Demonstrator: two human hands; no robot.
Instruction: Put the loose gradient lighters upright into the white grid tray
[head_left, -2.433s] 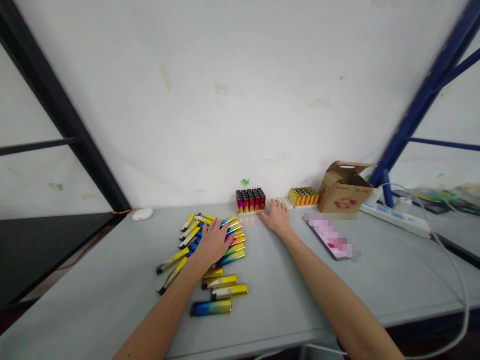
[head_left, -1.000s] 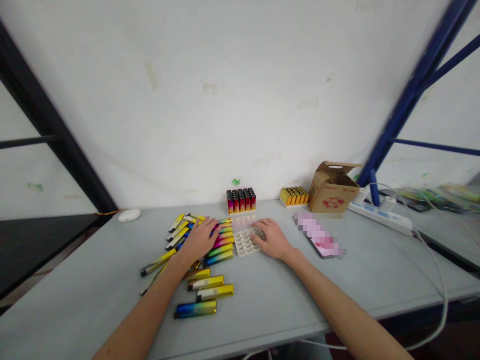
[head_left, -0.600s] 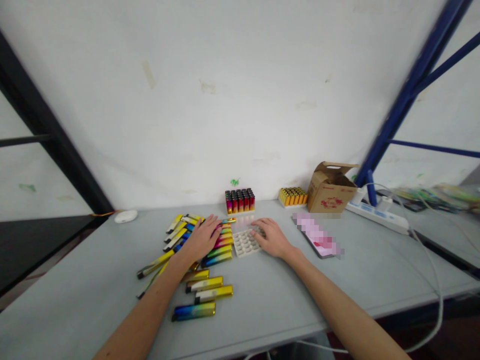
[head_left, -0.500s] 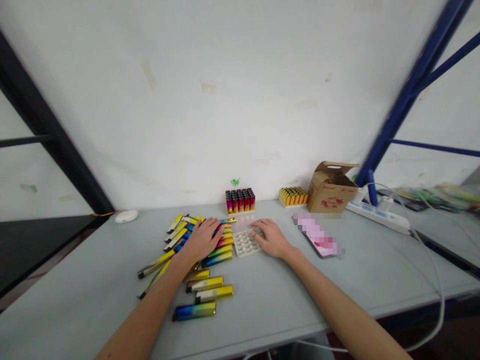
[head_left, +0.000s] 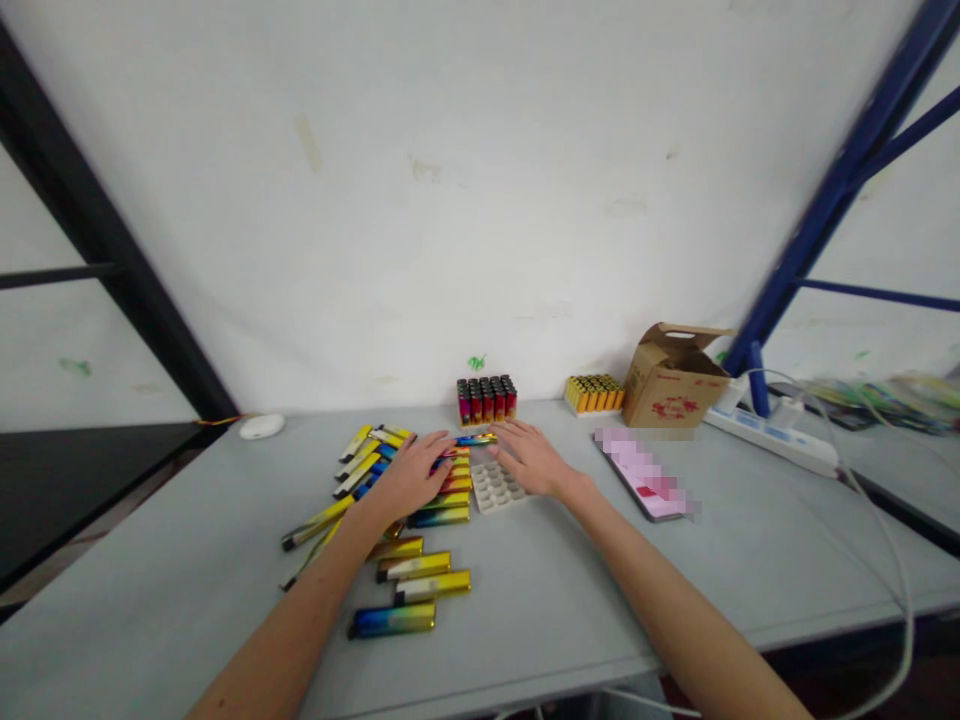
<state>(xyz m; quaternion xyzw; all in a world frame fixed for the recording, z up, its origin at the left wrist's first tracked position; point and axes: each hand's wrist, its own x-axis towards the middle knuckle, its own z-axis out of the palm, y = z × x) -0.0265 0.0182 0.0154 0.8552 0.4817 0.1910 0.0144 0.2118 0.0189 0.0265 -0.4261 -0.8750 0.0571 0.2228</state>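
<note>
Several colorful lighters (head_left: 433, 588) lie in a loose spread on the grey table (head_left: 555, 620), left of a white tray with round hollows (head_left: 495, 487). My left hand (head_left: 411, 474) is over the upper part of the spread, its fingers closed on one end of a blue and yellow lighter (head_left: 475, 440). At the other end of that lighter are the fingertips of my right hand (head_left: 534, 458), whose palm covers the tray's right side. Whether the right fingers grip the lighter is too small to tell.
Against the wall stand a block of red, black-topped lighters (head_left: 487, 402), a tray of yellow ones (head_left: 595, 395) and an open cardboard box (head_left: 671, 385). A phone (head_left: 645, 478), a power strip (head_left: 772, 440) and a white oval object (head_left: 262, 427) also lie there.
The blue and yellow lighter has shifted right, above the tray, with my left hand at its end. My right hand has moved up off part of the tray to the lighter's other end.
</note>
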